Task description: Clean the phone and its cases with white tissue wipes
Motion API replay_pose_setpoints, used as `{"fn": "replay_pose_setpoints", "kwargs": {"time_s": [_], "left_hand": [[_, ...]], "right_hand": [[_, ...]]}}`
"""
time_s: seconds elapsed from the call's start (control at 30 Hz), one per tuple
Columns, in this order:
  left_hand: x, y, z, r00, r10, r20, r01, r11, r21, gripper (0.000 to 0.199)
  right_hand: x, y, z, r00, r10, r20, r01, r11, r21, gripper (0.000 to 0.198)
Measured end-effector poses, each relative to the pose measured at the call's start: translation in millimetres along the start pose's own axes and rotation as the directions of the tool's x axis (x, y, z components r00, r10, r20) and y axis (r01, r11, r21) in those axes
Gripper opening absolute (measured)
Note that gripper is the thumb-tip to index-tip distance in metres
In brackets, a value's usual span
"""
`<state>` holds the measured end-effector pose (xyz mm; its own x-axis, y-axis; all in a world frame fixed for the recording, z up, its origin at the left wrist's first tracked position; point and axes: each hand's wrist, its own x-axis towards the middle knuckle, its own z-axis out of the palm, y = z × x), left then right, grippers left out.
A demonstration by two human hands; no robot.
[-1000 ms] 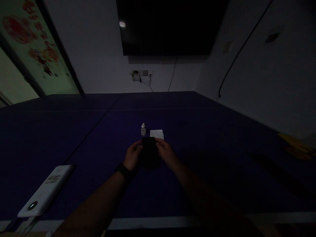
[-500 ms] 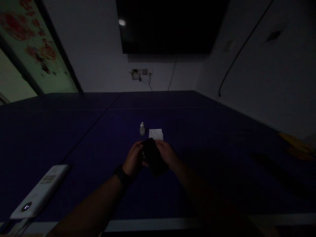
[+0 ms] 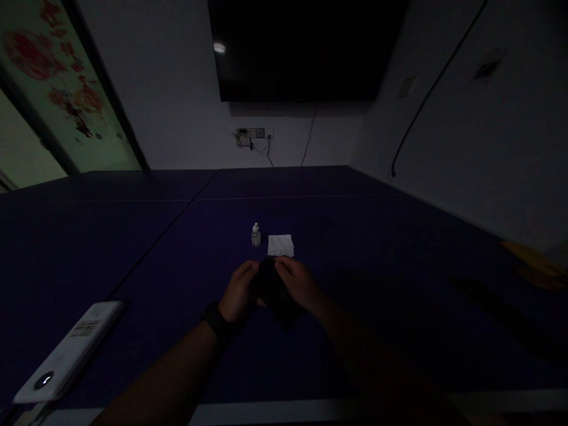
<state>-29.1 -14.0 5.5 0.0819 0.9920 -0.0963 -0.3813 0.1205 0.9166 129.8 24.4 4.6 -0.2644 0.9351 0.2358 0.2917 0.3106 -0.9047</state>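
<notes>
A flat, black, roughly rectangular thing [image 3: 278, 297] is held between both hands above the blue table; the dim light hides its kind. My left hand [image 3: 237, 291], with a dark band on the wrist, is closed on its left edge, thumb on top. Along the upper right edge, my right hand [image 3: 298, 284] grips it, thumb pointing forward. Just beyond the hands lies a folded white cloth or tissue [image 3: 280, 245]. Beside that, to the left, a small clear bottle [image 3: 256, 237] with a white cap stands upright.
A white slab-shaped device [image 3: 73, 346] with a round display and cable lies at the left on the blue table [image 3: 177, 254]. Yellow material [image 3: 532, 257] and a long dark thing [image 3: 492, 307] lie at the right. Wall sockets [image 3: 257, 133] and a large screen [image 3: 302, 53] are ahead.
The view has tilted up slightly, so everything sits a little lower. The black thing has turned a little in my hands, and my left thumb has shifted along its edge.
</notes>
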Motion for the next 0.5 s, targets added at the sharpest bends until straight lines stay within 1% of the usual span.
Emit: {"fn": "replay_pose_setpoints", "kwargs": {"time_s": [0.07,0.13,0.2,0.27,0.33,0.43,0.5], "left_hand": [[-1,-1,0,1.000,0.012,-0.001,-0.012,1.000,-0.023,0.040],[-3,-3,0,0.998,0.053,-0.014,-0.053,0.998,-0.013,0.040],[-4,-5,-1,0.990,0.139,-0.029,-0.138,0.990,0.036,0.041],[-5,-7,-4,0.971,0.235,-0.034,-0.231,0.967,0.103,0.042],[-5,-8,-5,0.953,0.301,-0.036,-0.291,0.943,0.159,0.042],[-6,-8,-6,0.949,0.313,-0.048,-0.298,0.934,0.198,0.042],[-6,-6,-5,0.956,0.288,-0.059,-0.274,0.947,0.170,0.041]], "right_hand": [[-2,-5,-3,1.000,-0.021,0.001,0.021,0.999,-0.038,0.031],[-5,-13,-7,0.999,-0.044,0.003,0.044,0.996,-0.081,0.030],[-9,-21,-9,0.998,-0.063,0.001,0.063,0.989,-0.130,0.028],[-13,-29,-10,0.997,-0.075,-0.002,0.074,0.982,-0.174,0.028],[-16,-33,-9,0.997,-0.077,-0.003,0.075,0.977,-0.198,0.030],[-18,-33,-5,0.998,-0.059,-0.008,0.056,0.979,-0.197,0.032],[-16,-30,-2,0.999,-0.036,-0.015,0.033,0.984,-0.178,0.032]]}}
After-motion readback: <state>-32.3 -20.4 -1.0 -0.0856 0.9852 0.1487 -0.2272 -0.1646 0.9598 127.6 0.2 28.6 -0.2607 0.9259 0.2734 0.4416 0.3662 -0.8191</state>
